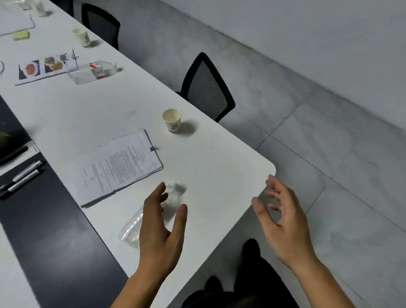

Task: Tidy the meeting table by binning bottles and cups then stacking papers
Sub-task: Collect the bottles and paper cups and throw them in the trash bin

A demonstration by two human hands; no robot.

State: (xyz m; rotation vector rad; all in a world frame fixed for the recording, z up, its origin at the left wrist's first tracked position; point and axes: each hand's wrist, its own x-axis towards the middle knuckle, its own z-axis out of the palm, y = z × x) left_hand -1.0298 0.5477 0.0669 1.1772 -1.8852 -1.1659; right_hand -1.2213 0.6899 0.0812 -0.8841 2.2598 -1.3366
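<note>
long white table (221, 157) runs away from the viewer over a grey tiled floor (342, 168), with a dark strip (46, 225) down its left side. two markers (21, 177) lie side by side on that strip. further back a yellow pad (21, 35) sits on the white top, and nearer than it a picture brochure (42, 67) lies flat. the far cup (82, 37) stands upright near the table's right edge, and the far bottle (93, 71), clear with a red label, lies on its side just beside the brochure.

closer in, a stack of papers (118, 164) lies flat, held by a binder clip (153, 148) at its right edge. the near bottle (130, 227), clear and crumpled, lies on its side just in front of the papers. the left hand (160, 231) hovers over it, fingers straight and thumb spread wide, gripping nothing; whether it touches the bottle cannot be told. the near cup (172, 120) stands upright and apart from the papers, near the right edge. a black mesh chair (206, 88) is tucked against that edge. the right hand (286, 220) hangs past the table's rounded corner, over the floor, fingers loosely curled and holding nothing.
</note>
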